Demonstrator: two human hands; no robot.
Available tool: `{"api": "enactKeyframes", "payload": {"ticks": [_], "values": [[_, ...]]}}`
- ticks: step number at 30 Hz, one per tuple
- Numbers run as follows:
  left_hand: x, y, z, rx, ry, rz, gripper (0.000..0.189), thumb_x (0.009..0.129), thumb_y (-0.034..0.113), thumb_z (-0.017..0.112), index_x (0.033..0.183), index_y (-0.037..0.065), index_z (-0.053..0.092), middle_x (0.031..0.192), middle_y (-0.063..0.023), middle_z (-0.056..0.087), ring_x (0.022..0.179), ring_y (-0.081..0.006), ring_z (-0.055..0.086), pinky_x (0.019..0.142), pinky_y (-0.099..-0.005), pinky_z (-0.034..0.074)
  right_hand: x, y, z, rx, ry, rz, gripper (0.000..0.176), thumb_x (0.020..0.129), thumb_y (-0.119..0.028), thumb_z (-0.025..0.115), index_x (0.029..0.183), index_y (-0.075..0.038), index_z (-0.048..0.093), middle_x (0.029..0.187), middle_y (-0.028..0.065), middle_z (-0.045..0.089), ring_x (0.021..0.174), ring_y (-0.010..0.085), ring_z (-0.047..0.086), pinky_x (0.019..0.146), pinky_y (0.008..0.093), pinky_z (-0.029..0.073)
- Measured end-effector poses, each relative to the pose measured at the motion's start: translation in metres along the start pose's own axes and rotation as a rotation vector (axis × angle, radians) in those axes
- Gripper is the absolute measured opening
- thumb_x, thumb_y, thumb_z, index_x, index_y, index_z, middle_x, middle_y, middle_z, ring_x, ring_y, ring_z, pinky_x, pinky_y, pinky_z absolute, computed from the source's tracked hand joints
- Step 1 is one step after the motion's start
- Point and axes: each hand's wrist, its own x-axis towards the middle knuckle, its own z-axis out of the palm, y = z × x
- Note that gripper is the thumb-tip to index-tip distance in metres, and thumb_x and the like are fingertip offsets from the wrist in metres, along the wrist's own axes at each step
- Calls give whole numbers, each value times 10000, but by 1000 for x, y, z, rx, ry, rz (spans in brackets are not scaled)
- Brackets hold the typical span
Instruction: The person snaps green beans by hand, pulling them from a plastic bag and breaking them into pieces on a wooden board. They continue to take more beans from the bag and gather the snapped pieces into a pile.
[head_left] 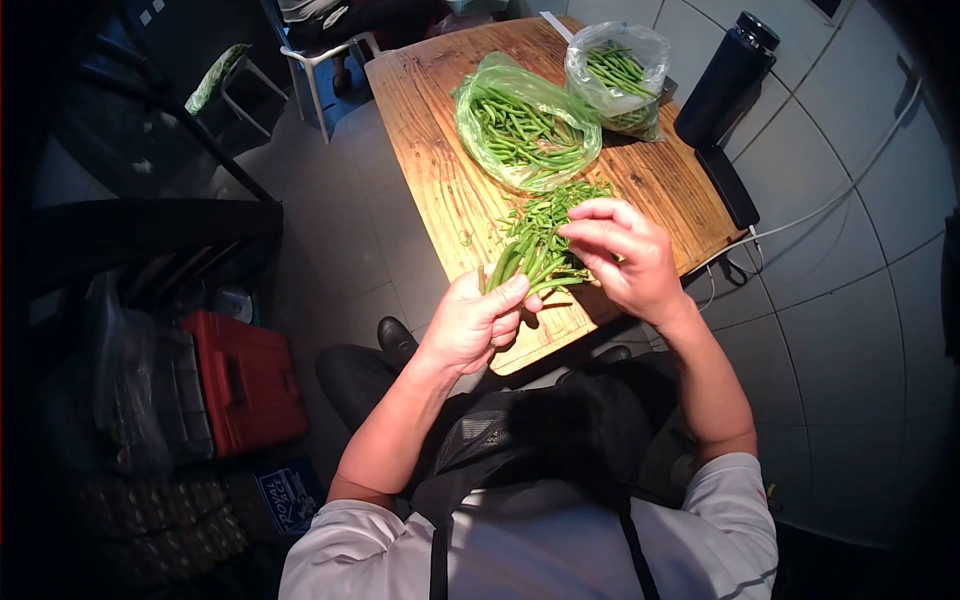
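Note:
My left hand (470,322) is closed around a bunch of green beans (522,262), whose ends stick out past the thumb over the near part of the table. Just to the right, my right hand (628,255) hovers close to the bunch. Its fingers are bent, with the thumb apart from the index finger, and no bean shows between them. Behind both hands lies a heap of short green bean pieces (550,215), partly hidden by the right hand. Beyond it, a green plastic bag (487,165) lies open, full of long beans.
A clear plastic bag (650,50) with more beans stands at the back of the wooden table (425,110). Near the tiled wall are a dark bottle (725,85), a black power bank (728,185) and a white cable (868,168). A red case (245,380) stands on the left.

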Motion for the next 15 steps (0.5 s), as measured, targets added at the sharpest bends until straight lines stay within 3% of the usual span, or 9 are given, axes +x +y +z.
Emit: {"api": "enactKeyframes", "payload": {"ticks": [1,4,5,8,15], "values": [[-1,2,1,-5,-2,-13,199,1012,228,603,976,33,588,747,13,562,477,-9,363,419,-168,300,3,-1,-3,-119,-31,-139,347,756,29,738,1091,-54,703,1016,107,667,872,244,646,743,327,523],[-4,8,7,-25,20,-37,235,1015,244,600,920,29,597,653,44,480,456,-10,344,410,-175,291,4,0,-8,-169,17,-249,409,677,25,752,1073,-68,707,1045,98,648,885,279,630,746,364,525],[-4,9,8,-33,33,-41,249,1016,249,598,904,27,600,623,54,451,449,-10,337,407,-177,288,3,-1,-13,-157,-50,-250,413,664,15,757,1063,-75,704,1012,81,641,868,263,632,754,377,521],[-2,8,2,-19,1,-53,262,1019,258,592,901,24,600,593,64,425,440,-14,322,402,-184,272,2,-3,-15,-186,-186,-224,405,670,-3,764,1064,-79,703,978,70,632,854,260,628,756,378,520],[-2,9,0,8,-1,-63,270,1015,270,598,912,20,605,578,70,409,436,-17,306,410,-190,250,1,2,-10,-163,-211,-268,260,738,-39,759,988,-62,691,897,75,648,786,284,630,717,370,516]]}}
